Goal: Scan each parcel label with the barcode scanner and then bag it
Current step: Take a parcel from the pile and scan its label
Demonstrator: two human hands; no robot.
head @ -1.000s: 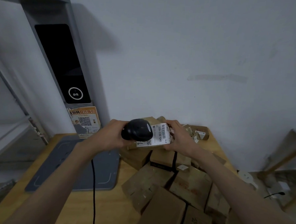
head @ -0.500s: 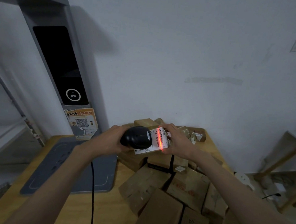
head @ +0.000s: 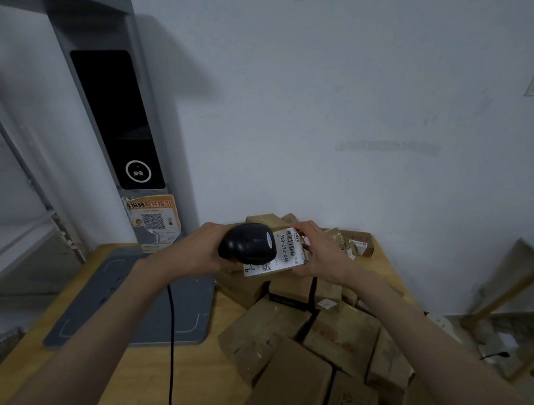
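My left hand (head: 195, 251) grips a black barcode scanner (head: 248, 243), whose head points right at a small parcel (head: 284, 252). The parcel's white label with a barcode faces up and towards the scanner. My right hand (head: 319, 251) holds this parcel from its right side, fingers curled over its far edge, above a heap of brown cardboard parcels (head: 320, 344). No red scan line shows on the label. The scanner's black cable (head: 172, 336) hangs down over the table. No bag is in view.
A wooden table (head: 194, 381) carries the heap at the right and a grey flat platform (head: 106, 302) at the left. Behind it rises a grey kiosk column (head: 115, 117) with a dark screen and a QR sticker. A shelf stands at far left, wooden furniture at far right.
The red scan line that lay across the label half a second ago is gone. Both hands with the scanner and the parcel have stayed almost in place.
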